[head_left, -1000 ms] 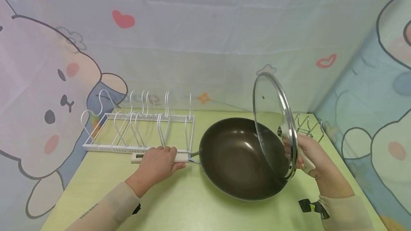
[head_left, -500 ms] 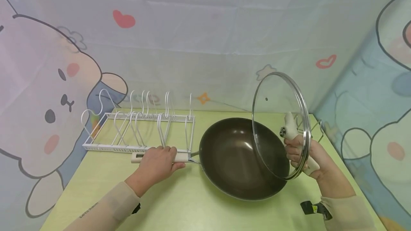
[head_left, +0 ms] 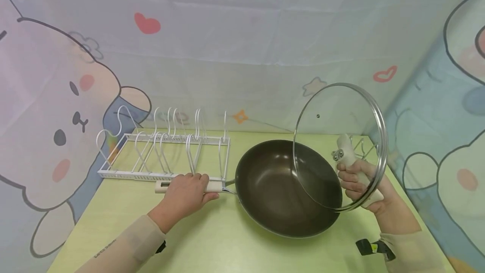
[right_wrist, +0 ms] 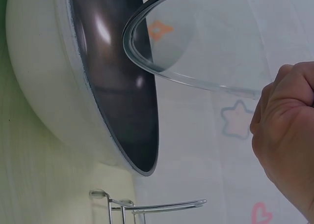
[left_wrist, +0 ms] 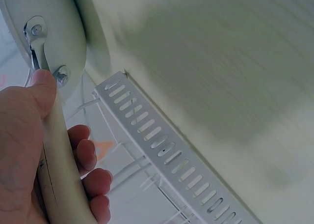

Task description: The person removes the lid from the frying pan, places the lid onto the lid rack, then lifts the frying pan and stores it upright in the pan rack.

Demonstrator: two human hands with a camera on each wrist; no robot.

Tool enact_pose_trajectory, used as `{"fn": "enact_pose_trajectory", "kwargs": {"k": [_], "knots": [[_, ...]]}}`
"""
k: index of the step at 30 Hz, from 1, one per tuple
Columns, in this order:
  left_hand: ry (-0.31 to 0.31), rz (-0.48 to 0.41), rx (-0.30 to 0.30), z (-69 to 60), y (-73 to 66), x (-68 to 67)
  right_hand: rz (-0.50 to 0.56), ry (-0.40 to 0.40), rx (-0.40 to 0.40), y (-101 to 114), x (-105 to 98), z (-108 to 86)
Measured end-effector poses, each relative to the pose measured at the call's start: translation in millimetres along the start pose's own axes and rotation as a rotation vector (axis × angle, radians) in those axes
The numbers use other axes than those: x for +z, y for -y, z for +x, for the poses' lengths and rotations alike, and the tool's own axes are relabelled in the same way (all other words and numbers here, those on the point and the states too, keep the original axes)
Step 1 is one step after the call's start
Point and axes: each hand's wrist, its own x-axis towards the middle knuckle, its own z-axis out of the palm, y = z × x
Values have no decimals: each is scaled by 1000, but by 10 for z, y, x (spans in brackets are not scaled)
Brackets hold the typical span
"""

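Note:
A dark-lined frying pan stands on the table, its cream handle pointing left. My left hand grips that handle, fingers curled round it in the left wrist view. Over the pan's right side, my right hand holds a glass lid by its cream handle. The lid is tilted steeply, its glass face turned toward the pan, and the hand shows through the glass. In the right wrist view the lid's rim is above the pan, and the fingers are mostly hidden behind the right hand's back.
Left of the pan stands a white wire rack with upright loops, close behind my left hand. A small metal wire rack sits at the back right, partly hidden by the lid and right hand. A printed cloth hangs behind the table.
My right hand has turned the lid so its glass face shows wider, with its rim moving right. The left hand and the pan have stayed in place.

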Motion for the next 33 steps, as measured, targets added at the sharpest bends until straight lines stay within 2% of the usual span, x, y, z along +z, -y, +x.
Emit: {"fn": "enact_pose_trajectory", "kwargs": {"k": [8, 27, 30, 33], "knots": [[8, 0, 0, 0, -9, -17, 90, 20, -6, -2, -39, -38], [38, -10, -4, 3, 2, -59, 122, 69, -7, 12, -49, -105], [25, -9, -3, -3, 9, -73, 128, 64, 1, 25, -40, -118], [-13, -12, 3, -11, 10, -92, 130, 61, 7, 35, -31, -130]]}}
